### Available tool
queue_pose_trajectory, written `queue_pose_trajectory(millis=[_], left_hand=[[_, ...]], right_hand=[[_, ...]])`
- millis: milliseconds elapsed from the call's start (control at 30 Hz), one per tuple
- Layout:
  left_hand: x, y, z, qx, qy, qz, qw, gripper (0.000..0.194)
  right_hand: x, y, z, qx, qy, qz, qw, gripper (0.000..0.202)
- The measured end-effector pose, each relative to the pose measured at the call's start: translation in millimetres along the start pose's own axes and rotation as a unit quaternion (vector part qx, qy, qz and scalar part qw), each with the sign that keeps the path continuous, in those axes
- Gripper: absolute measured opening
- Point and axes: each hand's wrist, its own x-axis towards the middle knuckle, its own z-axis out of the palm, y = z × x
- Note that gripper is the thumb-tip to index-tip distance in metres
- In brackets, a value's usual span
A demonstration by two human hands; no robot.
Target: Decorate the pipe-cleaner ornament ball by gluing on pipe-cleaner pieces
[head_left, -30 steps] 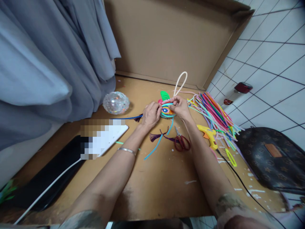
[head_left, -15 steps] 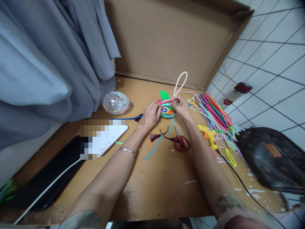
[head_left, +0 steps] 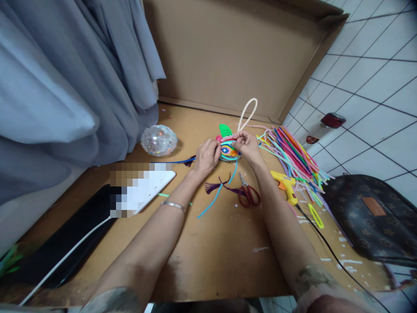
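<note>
Between my hands is a small colourful craft ornament [head_left: 228, 151] with a blue-and-white eye, a green leaf-like piece [head_left: 225, 130] on top and a pink-red edge. My left hand [head_left: 207, 155] grips its left side, fingers curled against it. On the right, my right hand [head_left: 246, 145] pinches its upper edge, with thumb and fingertips together. A cream loop [head_left: 248, 114] rises behind the right fingers. Below the ornament lie light-blue strips [head_left: 210, 202], a dark purple tassel [head_left: 213, 188] and red-handled scissors [head_left: 249, 195]. The ornament's sides are partly covered by my fingers.
Right of my hands lie a pile of coloured pipe cleaners [head_left: 293, 152], a yellow glue gun [head_left: 286, 186] with a black cord, and a dark patterned bag [head_left: 374, 217]. To the left are a clear ball [head_left: 159, 140] and a white device [head_left: 163, 176]. A cardboard panel [head_left: 241, 56] stands behind.
Both hands stay almost in place on the ornament. The right fingertips have shifted very slightly along its upper edge.
</note>
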Motion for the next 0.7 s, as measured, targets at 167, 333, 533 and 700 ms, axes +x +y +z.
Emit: queue_pose_trajectory(millis=[167, 333, 533, 700], left_hand=[[0.1, 0.4, -0.8, 0.0, -0.006, -0.004, 1.0, 0.02], [0.2, 0.5, -1.1, -0.004, -0.009, -0.003, 1.0, 0.021], [0.5, 1.7, -2.7, -0.008, -0.012, -0.001, 1.0, 0.022], [0.4, 2.0, -1.9, 0.004, -0.008, 0.004, 1.0, 0.022]], right_hand=[[0.3, 0.3, 0.4, 0.005, -0.001, -0.001, 1.0, 0.022], [0.2, 0.8, 1.9, -0.007, -0.001, -0.001, 1.0, 0.025], [-0.5, 3.2, 3.7, -0.038, 0.014, -0.001, 0.999, 0.024], [0.4, 5.6, 3.7, -0.032, 0.008, -0.007, 0.999, 0.025]])
